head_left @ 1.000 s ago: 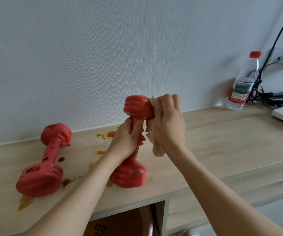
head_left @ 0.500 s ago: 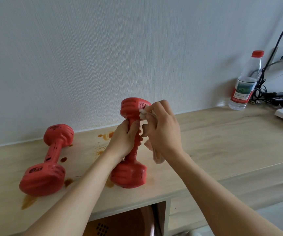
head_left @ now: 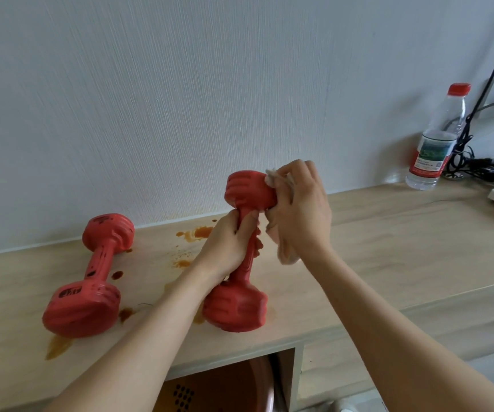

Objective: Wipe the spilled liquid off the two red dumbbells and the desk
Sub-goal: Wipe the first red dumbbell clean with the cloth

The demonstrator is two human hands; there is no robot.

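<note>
head view: left hand (head_left: 228, 245) grips the upright dumbbell (head_left: 241, 257) by its handle on the bench (head_left: 388, 248); right hand (head_left: 299, 209) presses a tissue (head_left: 272, 178) to its top. second dumbbell (head_left: 91, 278) lies leftward, beside brown spills (head_left: 198, 233).

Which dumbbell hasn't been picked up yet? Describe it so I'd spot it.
Start at the long wooden desk against the white wall. Toward its left end a red dumbbell lies flat with brown spills around it. No hand touches it, unlike its twin held on end.
</note>
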